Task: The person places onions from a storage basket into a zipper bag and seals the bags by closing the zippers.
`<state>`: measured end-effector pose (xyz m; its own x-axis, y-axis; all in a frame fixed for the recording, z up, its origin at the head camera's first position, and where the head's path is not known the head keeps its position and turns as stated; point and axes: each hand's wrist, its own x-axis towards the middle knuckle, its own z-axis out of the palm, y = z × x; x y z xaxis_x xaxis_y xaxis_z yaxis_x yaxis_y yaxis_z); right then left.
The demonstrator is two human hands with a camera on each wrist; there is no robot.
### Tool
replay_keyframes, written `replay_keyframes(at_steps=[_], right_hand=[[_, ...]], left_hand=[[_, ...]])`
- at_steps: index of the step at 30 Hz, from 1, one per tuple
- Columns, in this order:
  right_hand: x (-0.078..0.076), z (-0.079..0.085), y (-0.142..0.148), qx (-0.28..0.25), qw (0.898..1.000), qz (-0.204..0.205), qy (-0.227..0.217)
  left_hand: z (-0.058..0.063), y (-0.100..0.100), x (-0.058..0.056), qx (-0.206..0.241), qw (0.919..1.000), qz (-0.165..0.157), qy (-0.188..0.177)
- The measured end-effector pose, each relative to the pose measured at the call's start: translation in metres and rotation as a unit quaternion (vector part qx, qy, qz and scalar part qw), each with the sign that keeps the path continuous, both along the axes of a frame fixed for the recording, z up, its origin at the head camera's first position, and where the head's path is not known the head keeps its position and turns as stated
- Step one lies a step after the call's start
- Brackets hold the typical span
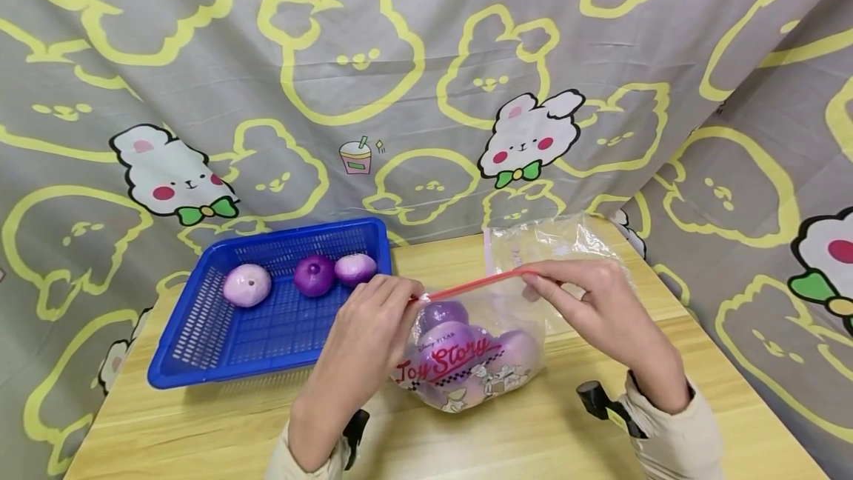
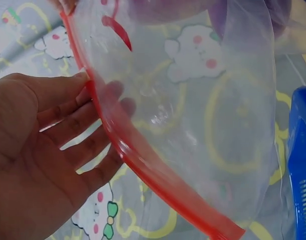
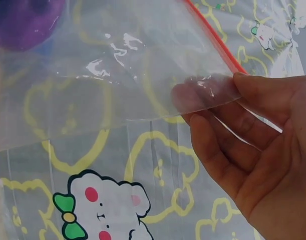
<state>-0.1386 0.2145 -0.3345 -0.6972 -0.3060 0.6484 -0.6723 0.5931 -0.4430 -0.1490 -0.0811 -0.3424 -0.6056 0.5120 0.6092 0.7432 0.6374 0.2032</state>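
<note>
A clear zip-lock bag (image 1: 523, 317) with red "Toy Story" lettering holds several purple onions (image 1: 445, 312) and touches the table at its base. Its red zip strip (image 1: 476, 284) runs along the top, stretched between both hands. My left hand (image 1: 373, 324) pinches the strip near its left end; in the left wrist view, the thumb lies in front and the fingers (image 2: 92, 145) show behind the plastic. At the top right corner, my right hand (image 1: 593, 310) pinches the bag between thumb and fingers, also seen in the right wrist view.
A blue plastic basket (image 1: 223, 376) stands at the left with a pale onion (image 1: 247, 286), a dark purple onion (image 1: 314, 275) and another purple onion (image 1: 355, 269) inside. Behind the right hand lies another clear bag (image 1: 566, 239). A patterned grey curtain (image 1: 426, 95) hangs behind the wooden table (image 1: 453, 450).
</note>
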Motion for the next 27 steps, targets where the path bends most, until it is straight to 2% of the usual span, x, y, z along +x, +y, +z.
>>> replay_keyframes(at_steps=[7, 16, 27], right_hand=[[0.001, 0.000, -0.002, -0.003, 1.000, -0.007, 0.012], [-0.002, -0.003, 0.003, -0.011, 1.000, -0.002, -0.013], [-0.008, -0.005, 0.004, -0.013, 1.000, -0.005, -0.016]], left_hand=[[-0.002, 0.004, -0.001, 0.015, 0.9996, -0.016, -0.016], [-0.003, 0.003, -0.002, 0.018, 0.9987, -0.046, -0.012], [0.003, -0.006, -0.002, 0.017, 0.9991, -0.036, -0.017]])
